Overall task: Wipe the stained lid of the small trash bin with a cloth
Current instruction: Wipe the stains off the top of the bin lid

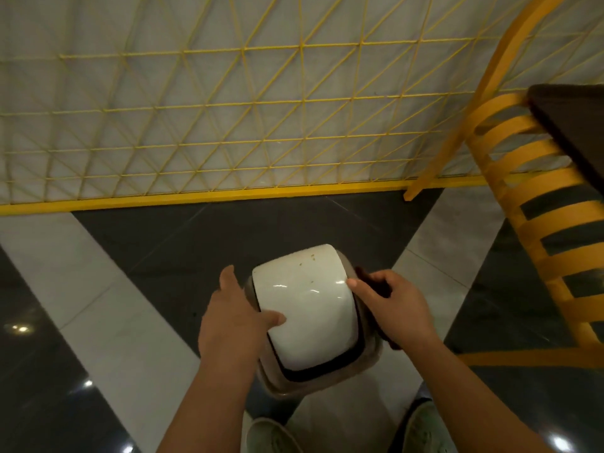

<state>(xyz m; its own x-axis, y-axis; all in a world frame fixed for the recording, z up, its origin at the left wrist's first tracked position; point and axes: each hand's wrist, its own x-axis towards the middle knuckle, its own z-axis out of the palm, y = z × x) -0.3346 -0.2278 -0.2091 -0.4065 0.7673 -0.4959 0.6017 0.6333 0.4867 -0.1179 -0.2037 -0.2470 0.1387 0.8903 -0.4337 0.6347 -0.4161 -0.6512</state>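
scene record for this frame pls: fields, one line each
setting: tiled floor by a yellow mesh fence, yellow chair at right
bin: small, beige body, on the floor
lid: white, closed, small brown specks near the far edge
left hand: on the bin's left side, thumb on the lid
right hand: at the lid's right edge, holds a dark cloth
wiping: specks still on the lid; cloth beside the lid, not on the specks
feet: shoes at the bottom edge

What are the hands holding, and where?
The right hand grips a dark cloth, bunched in its fingers beside the lid. The left hand holds nothing; it rests on the lid's left edge.
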